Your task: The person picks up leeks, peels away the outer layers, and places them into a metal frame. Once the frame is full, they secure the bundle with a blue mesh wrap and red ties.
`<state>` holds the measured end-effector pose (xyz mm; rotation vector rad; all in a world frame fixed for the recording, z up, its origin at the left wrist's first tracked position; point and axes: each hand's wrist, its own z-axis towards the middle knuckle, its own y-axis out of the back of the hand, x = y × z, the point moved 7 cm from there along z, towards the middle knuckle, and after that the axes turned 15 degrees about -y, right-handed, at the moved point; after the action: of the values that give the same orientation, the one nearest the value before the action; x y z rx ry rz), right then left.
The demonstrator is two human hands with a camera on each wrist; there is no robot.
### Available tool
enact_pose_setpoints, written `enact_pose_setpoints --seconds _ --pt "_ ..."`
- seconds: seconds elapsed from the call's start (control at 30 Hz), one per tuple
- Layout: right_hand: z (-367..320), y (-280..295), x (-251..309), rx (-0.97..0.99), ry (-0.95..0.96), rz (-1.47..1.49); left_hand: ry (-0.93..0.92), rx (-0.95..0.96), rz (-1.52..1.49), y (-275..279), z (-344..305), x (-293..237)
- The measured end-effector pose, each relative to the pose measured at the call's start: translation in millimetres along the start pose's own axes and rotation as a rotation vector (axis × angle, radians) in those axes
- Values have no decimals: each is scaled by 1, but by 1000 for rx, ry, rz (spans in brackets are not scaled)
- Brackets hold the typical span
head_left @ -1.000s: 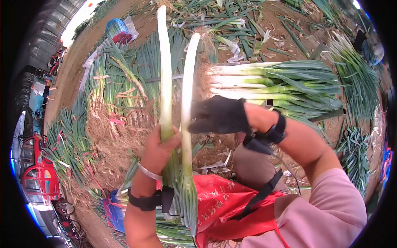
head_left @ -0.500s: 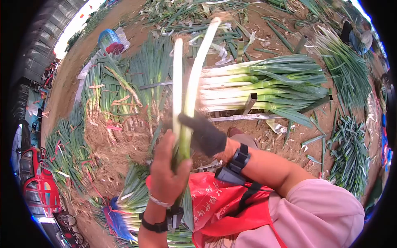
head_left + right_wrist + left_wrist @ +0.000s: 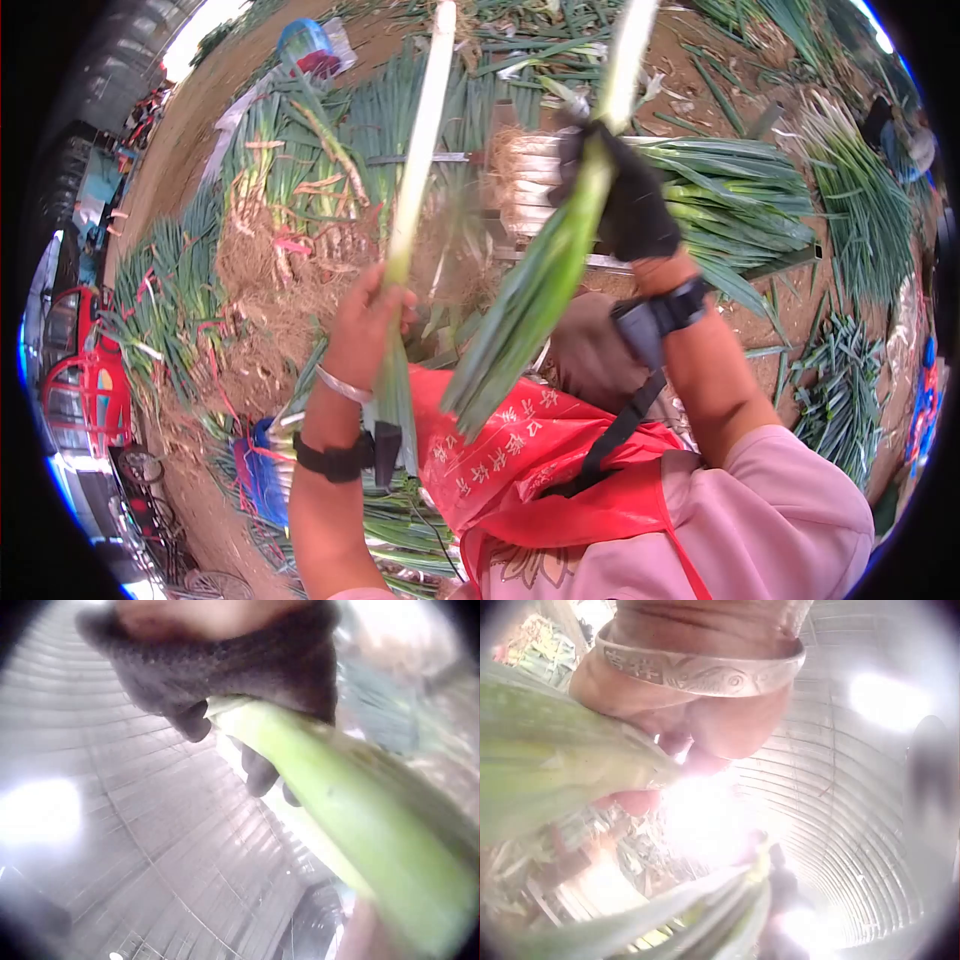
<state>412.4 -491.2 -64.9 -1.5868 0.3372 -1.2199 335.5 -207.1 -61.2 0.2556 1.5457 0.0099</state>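
In the head view the bare left hand [image 3: 368, 325] grips one long leek [image 3: 424, 130] near where white turns green, its white end pointing up and its leaves hanging along the forearm. The dark-gloved right hand [image 3: 625, 195] holds a second leek [image 3: 545, 290], tilted, with white stalk above the glove and green leaves fanning down to the left. The two leeks are apart. In the right wrist view the gloved fingers [image 3: 261, 774] curl round the pale green stalk [image 3: 337, 795]. In the left wrist view the leaves [image 3: 547, 761] pass beside the left hand [image 3: 697, 720]; glare hides part of its fingers.
A pile of leeks [image 3: 740, 190] lies on a metal frame [image 3: 600, 262] beyond the right hand. Rooted bundles [image 3: 300, 230] fill the left side. More leeks [image 3: 850, 200] and dark green leaves [image 3: 845, 400] lie at the right. A red apron [image 3: 500, 440] covers the person's lap.
The two leeks, close together and crossing half a second ago, are now separated. The right hand has moved up and right with one; the left hand keeps the other, slightly further left.
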Motion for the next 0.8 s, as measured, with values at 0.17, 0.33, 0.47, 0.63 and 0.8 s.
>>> enact_pose_setpoints --seconds 0.17,0.33,0.47,0.63,0.8 --pt "-73 -68 204 -180 393 -783 -56 -243 153 58 8 -12" --pt "-79 -190 264 -255 585 -2036 -94 -273 148 75 14 -13" --pt "-35 -75 232 -439 139 -2022 -95 -285 150 66 21 -15" --pt "-21 126 136 -439 -374 -2213 -71 -291 140 49 28 -6" --pt "-36 223 115 -545 -549 -2263 8 -191 176 41 38 16"
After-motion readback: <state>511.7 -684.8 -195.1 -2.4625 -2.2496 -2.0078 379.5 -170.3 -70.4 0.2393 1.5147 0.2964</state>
